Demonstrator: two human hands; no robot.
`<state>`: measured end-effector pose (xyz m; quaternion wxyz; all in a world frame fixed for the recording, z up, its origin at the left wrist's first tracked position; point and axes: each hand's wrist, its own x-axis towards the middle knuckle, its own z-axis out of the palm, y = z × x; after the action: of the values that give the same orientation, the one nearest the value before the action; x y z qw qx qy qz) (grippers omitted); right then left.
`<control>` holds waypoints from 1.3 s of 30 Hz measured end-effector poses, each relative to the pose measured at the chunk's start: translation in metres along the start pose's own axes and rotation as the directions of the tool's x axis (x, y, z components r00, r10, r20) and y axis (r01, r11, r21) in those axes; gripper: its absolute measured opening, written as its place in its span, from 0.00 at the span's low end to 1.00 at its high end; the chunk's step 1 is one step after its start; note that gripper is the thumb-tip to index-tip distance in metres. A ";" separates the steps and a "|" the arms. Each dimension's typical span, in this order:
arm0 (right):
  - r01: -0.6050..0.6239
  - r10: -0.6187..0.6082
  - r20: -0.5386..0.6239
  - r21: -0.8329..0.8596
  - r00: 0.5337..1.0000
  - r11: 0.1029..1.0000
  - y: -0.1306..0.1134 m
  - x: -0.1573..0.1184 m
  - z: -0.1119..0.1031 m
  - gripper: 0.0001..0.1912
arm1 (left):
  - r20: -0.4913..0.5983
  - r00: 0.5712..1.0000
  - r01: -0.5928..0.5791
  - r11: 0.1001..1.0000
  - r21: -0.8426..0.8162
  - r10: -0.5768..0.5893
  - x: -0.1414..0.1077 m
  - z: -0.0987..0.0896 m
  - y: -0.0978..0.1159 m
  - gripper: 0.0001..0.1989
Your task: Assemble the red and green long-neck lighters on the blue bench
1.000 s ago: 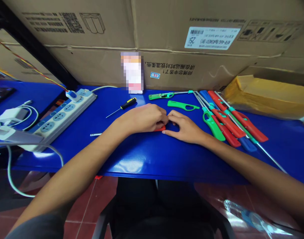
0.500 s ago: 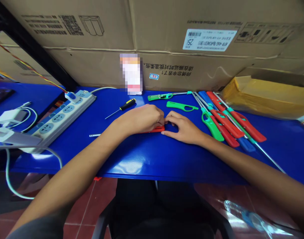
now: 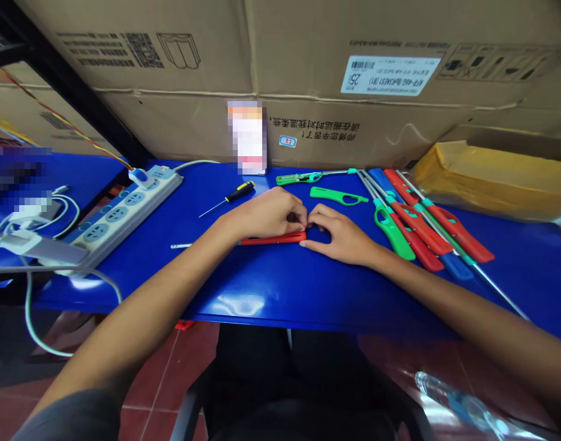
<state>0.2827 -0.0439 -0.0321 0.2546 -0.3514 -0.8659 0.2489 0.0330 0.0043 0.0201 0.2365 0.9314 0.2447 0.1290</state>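
Observation:
A red long-neck lighter (image 3: 287,237) lies on the blue table, its metal tube (image 3: 181,245) reaching out to the left under my forearm. My left hand (image 3: 278,211) is over the handle, thumb and forefinger pinched together at its right end; whatever is between the tips is too small to make out. From the right, my right hand (image 3: 338,236) curls around that same end, thumb on the near side and fingertips by the left ones. Behind my hands lie a green lighter shell half (image 3: 338,196) and an opened green lighter (image 3: 299,179) showing its inner parts.
Several red, green and blue lighters (image 3: 418,226) lie piled at right, before a taped carton (image 3: 496,174). A yellow-black screwdriver (image 3: 239,191) lies behind my left hand. A power strip (image 3: 117,214) with cables is at left. A phone (image 3: 248,138) leans on the cardboard (image 3: 193,125).
My left hand has lifted and turned slightly, so more of the red lighter and its tube shows. My right hand keeps its place at the handle's end. The view has shifted slightly.

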 end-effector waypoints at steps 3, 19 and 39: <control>0.006 -0.006 -0.002 -0.006 1.000 1.000 0.001 0.000 0.000 0.11 | -0.004 0.999 0.048 0.999 0.021 -0.048 0.002 0.003 0.003 0.09; 0.005 -0.005 -0.030 0.020 1.000 1.000 0.000 -0.002 0.002 0.15 | -0.308 0.778 0.628 0.669 0.398 -0.547 -0.063 -0.061 -0.060 0.23; 0.014 -0.015 -0.054 -0.011 0.998 1.000 0.001 0.000 0.004 0.15 | -0.595 0.784 -0.163 0.866 -0.473 -0.178 0.001 -0.003 0.010 0.28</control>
<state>0.2805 -0.0447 -0.0358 0.2778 -0.3529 -0.8626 0.2330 0.0369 -0.0022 0.0277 0.3762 0.7414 0.2705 0.4855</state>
